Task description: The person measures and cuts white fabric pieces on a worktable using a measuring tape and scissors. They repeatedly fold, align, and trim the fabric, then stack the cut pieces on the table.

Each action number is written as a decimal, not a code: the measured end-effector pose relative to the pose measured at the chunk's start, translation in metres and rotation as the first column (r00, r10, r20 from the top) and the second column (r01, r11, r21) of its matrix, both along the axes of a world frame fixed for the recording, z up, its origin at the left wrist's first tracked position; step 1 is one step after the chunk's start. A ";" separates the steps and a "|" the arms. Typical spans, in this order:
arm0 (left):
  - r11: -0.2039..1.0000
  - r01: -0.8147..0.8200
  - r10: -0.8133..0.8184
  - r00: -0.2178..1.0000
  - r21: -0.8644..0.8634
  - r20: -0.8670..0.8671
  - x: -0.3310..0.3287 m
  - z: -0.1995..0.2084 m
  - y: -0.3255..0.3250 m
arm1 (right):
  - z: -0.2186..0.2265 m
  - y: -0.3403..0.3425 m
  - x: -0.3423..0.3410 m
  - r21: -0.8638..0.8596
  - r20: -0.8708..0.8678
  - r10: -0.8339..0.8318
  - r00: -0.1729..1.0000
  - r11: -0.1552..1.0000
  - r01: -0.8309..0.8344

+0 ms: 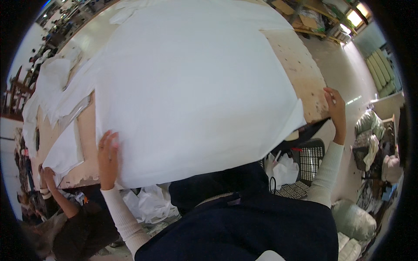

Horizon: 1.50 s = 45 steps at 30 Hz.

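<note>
A wide sheet of white cloth (191,95) lies spread over a tan wooden table (300,61); its near edge runs over the table's front, close to my body. My left hand (109,158) rests at the near left edge of this cloth, fingers stretched out, some on the cloth. At the right edge of the table, beyond the cloth's right side, is my right hand (336,111). Its fingers are bent but apart at the board's rim, and I see nothing held in them. The cloth's near right corner is lifted in a small fold.
At the left, another person's hand (48,176) touches a smaller white cloth piece (65,150). More white pieces lie farther left. Below the table are a dark basket (311,158) and white plastic bags (150,202). Wrapped bundles (355,219) stand on the right; shelves (309,19) at the back.
</note>
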<state>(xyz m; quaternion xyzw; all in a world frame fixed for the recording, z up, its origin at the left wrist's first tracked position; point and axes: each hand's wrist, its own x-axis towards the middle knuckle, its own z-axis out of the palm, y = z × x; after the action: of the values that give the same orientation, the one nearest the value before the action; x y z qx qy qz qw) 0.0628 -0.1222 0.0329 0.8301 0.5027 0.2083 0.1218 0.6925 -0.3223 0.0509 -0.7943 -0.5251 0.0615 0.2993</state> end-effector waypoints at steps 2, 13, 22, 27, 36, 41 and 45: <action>0.999 -0.006 0.005 0.998 0.033 0.055 0.017 0.022 0.009 | 0.011 -0.014 -0.006 0.055 -0.283 0.005 0.959 0.998 0.011; 0.838 0.526 -0.488 0.842 0.146 -0.230 0.281 -0.016 0.058 | 0.010 0.020 -0.051 -0.092 -0.554 0.357 0.752 0.872 -0.481; 0.892 0.438 -0.388 0.868 0.113 -0.310 0.292 -0.025 0.050 | -0.021 -0.048 -0.081 0.456 0.289 0.067 0.955 0.867 -0.200; 0.880 0.463 -0.417 0.860 0.104 -0.294 0.292 -0.025 0.051 | -0.063 -0.058 -0.101 0.549 0.356 -0.276 0.893 0.835 0.039; 0.836 0.544 -0.544 0.839 -0.072 0.030 0.317 0.021 0.112 | -0.052 -0.035 -0.124 0.523 0.125 -0.362 0.924 0.815 0.249; 0.592 0.777 -0.789 0.613 0.215 -0.040 0.426 0.039 0.117 | -0.064 -0.037 -0.121 0.453 -0.063 -0.291 0.955 0.844 0.287; 0.655 0.748 -0.713 0.658 0.106 -0.241 0.479 0.010 0.152 | -0.051 -0.034 -0.132 0.538 -0.017 -0.335 0.942 0.791 0.291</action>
<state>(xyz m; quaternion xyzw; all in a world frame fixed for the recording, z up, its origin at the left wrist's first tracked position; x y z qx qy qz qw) 0.5423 0.0293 0.0426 0.9849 0.1104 0.1147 0.0681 0.5602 -0.3558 -0.0005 -0.7573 -0.3938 -0.1685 0.4930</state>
